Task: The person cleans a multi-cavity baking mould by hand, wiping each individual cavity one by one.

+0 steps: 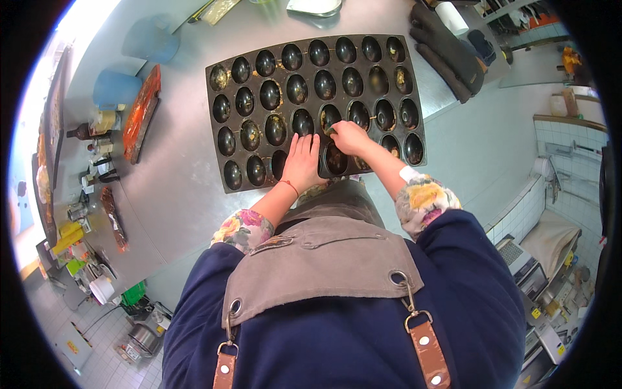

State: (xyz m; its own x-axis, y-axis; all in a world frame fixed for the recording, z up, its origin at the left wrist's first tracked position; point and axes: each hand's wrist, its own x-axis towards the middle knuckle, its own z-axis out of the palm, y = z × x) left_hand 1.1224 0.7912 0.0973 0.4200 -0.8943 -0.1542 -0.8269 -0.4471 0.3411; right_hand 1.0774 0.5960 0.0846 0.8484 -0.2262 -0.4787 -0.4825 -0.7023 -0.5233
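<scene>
A large dark baking tray [311, 71] with rows of oval hollows lies on the metal table in front of me. Light crumbs or residue cling in and around several hollows. My left hand [303, 157] rests on the tray's near part with its fingers stretched out flat, beside a hollow in the lower middle. Just to its right, my right hand [348, 137] is closed, its fingertips at the edge of a hollow. A small greenish-grey edge shows at those fingertips, but what it belongs to is too small to make out.
Dark oven mitts [447, 55] and a white roll [451, 18] lie at the far right. At left stand blue tubs [116, 89], an orange-red smeared board [141, 113] and bottles [87, 131]. The metal table [175, 168] extends around the tray.
</scene>
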